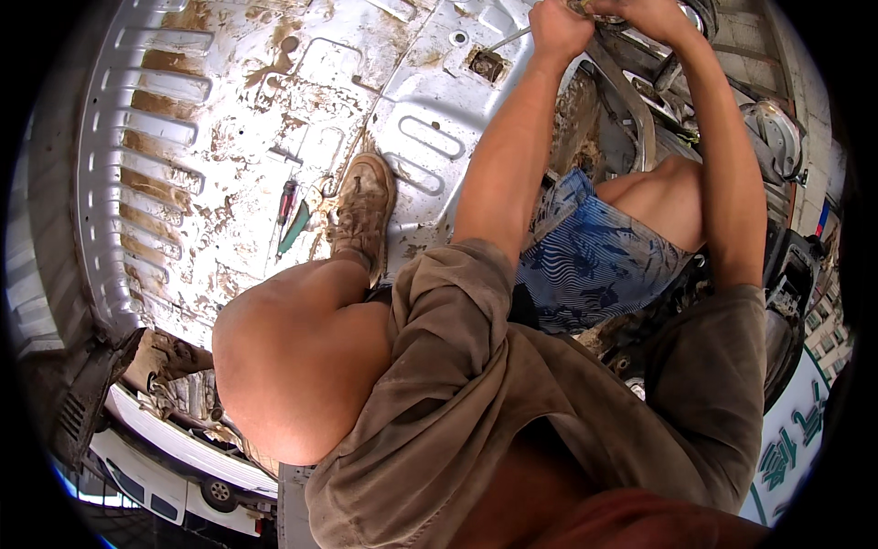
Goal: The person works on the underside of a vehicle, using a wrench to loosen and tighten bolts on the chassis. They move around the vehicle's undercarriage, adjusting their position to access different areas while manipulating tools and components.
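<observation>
1. Two hands are working together at the top of the view, arms stretched out ahead of the person, who is crouching on a dirty white sheet-metal floor panel (183,137).
2. The left hand (560,27) is closing in a fist around a thin metal rod (508,38); the rod's free end is sticking out down and to the left from that fist, lying low along the panel.
3. The right hand (651,13) is sitting just beside the left, on the right, fingers curled over something at the frame edge; what it is gripping I cannot tell.
4. The left hand is the nearer one to the rod's visible length; the right is lying over a curved metal bracket (631,101).
5. A brown boot (364,212) is planted on the panel, with a red-handled tool (287,203) and a green one (294,231) lying just left of it, well apart from both hands.
</observation>
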`<action>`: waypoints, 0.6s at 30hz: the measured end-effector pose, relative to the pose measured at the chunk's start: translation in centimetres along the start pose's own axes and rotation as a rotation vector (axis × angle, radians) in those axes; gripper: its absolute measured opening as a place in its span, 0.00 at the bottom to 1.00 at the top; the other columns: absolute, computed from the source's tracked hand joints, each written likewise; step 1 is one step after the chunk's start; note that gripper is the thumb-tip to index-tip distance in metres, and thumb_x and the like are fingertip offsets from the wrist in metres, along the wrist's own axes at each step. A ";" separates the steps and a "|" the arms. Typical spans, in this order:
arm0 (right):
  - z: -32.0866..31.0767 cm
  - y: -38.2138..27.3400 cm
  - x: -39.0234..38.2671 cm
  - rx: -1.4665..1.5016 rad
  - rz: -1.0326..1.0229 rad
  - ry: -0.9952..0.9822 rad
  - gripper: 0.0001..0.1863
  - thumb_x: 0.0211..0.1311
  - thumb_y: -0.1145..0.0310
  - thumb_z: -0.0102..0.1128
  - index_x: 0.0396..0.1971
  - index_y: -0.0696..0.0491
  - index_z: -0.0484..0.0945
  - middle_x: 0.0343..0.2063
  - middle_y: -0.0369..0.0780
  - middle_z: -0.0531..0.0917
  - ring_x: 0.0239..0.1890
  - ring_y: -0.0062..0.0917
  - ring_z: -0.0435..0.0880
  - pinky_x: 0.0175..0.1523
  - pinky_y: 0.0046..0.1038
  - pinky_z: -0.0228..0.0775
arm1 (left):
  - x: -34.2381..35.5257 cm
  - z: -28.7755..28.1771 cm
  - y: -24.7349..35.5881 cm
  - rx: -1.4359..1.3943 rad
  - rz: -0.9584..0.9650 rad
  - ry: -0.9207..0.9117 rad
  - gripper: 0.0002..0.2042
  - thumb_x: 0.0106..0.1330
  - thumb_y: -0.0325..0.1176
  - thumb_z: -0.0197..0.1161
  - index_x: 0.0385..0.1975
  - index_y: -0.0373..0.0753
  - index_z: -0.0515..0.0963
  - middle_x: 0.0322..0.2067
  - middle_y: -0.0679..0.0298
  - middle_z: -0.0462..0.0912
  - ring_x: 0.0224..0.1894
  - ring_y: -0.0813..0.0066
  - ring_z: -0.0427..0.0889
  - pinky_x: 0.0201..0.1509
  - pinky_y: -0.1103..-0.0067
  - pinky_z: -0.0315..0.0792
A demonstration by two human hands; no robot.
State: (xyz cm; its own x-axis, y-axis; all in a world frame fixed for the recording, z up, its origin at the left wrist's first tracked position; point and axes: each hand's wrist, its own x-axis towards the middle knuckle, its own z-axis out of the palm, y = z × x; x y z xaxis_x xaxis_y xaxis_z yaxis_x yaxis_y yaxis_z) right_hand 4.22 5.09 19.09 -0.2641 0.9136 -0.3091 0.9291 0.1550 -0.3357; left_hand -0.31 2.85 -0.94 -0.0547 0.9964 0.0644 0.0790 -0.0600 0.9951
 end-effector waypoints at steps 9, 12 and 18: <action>-0.2 0.1 -0.3 0.073 0.082 -0.020 0.13 0.45 0.68 0.76 0.28 0.61 0.86 0.23 0.40 0.87 0.25 0.20 0.83 0.35 0.26 0.77 | -0.6 0.4 1.3 -0.074 -0.090 0.082 0.14 0.59 0.42 0.62 0.25 0.37 0.84 0.24 0.48 0.83 0.31 0.45 0.84 0.36 0.59 0.75; 0.0 1.8 -0.1 0.133 0.009 -0.016 0.13 0.45 0.68 0.75 0.28 0.61 0.86 0.23 0.41 0.87 0.26 0.20 0.84 0.35 0.26 0.78 | -0.4 1.1 0.7 -0.047 -0.095 0.072 0.13 0.58 0.42 0.63 0.25 0.37 0.84 0.23 0.48 0.83 0.30 0.45 0.84 0.35 0.58 0.75; 0.0 2.1 0.1 0.159 -0.024 0.011 0.12 0.45 0.69 0.76 0.28 0.61 0.86 0.23 0.41 0.87 0.26 0.21 0.85 0.36 0.26 0.78 | -0.1 1.2 0.2 -0.021 -0.074 0.077 0.14 0.57 0.42 0.64 0.22 0.36 0.83 0.20 0.48 0.82 0.27 0.44 0.83 0.32 0.58 0.73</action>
State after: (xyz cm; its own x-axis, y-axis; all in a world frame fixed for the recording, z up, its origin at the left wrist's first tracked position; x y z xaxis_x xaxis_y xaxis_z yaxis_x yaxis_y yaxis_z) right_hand 6.09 5.48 18.33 -0.2823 0.9146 -0.2896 0.8695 0.1164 -0.4801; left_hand 0.94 2.80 -0.82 -0.1362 0.9907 -0.0045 0.0507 0.0115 0.9986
